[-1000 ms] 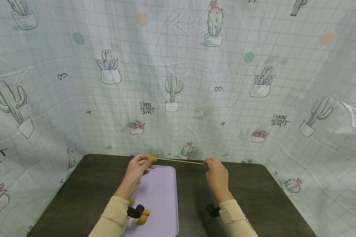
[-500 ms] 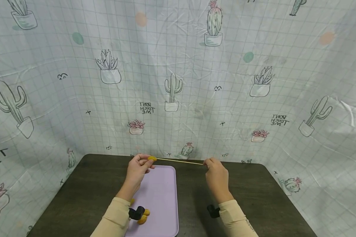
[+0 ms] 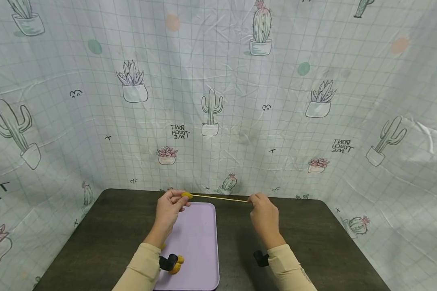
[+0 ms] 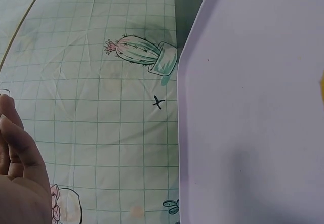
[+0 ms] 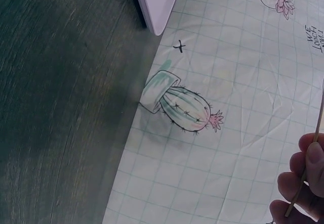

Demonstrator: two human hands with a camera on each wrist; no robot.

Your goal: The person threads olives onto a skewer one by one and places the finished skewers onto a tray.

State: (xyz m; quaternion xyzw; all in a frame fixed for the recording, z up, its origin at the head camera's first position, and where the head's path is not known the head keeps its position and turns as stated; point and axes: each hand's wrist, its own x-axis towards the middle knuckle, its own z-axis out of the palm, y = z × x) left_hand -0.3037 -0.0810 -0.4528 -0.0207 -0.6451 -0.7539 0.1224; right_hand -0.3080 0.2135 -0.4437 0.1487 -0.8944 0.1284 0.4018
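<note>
In the head view, my left hand (image 3: 167,212) pinches a small yellow oval fruit piece (image 3: 187,195) between thumb and fingers. From that piece a thin wooden skewer (image 3: 218,198) runs nearly level to my right hand (image 3: 265,218), which grips its other end. Whether the skewer's tip is inside the fruit piece cannot be seen. The right wrist view shows the skewer's end (image 5: 289,211) lying across the curled fingers. In the left wrist view only part of the left hand (image 4: 23,173) appears, at the lower left; the fruit piece it holds is out of sight there.
A lilac tray (image 3: 200,238) lies on the dark wooden table (image 3: 306,238) below the left hand. Several yellow pieces (image 3: 175,268) sit on it, partly hidden by the left sleeve and its black wrist mount (image 3: 168,262). A cactus-print curtain (image 3: 240,101) surrounds the table.
The left forearm has shifted slightly right and down, covering more of the yellow pieces on the tray. Both hands keep their hold, and the skewer stays almost where it was.
</note>
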